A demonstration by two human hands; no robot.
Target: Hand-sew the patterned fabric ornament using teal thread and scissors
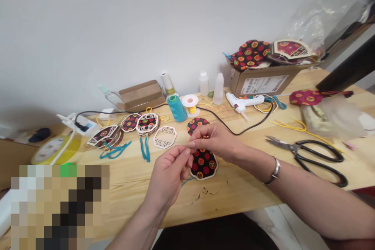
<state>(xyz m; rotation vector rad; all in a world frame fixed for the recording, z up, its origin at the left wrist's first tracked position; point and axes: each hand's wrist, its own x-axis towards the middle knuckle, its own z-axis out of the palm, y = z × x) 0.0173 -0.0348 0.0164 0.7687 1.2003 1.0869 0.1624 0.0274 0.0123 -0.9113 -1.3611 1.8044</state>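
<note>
My left hand and my right hand meet over the middle of the table, both closed in a pinch with the fingertips touching. Whatever lies between the fingers is too small or hidden to name. Just below them a black patterned fabric piece with red dots and flower rounds lies in a pale frame, partly covered by my right hand. Behind the hands sits another round patterned fabric piece. To the left lies a bare cut-out lattice frame.
Finished-looking lattice ornaments with teal cords lie at left. A teal thread cone, yellow cord spool and white glue gun stand or lie behind. Black-handled scissors rest at right, before a cardboard box of fabric pieces.
</note>
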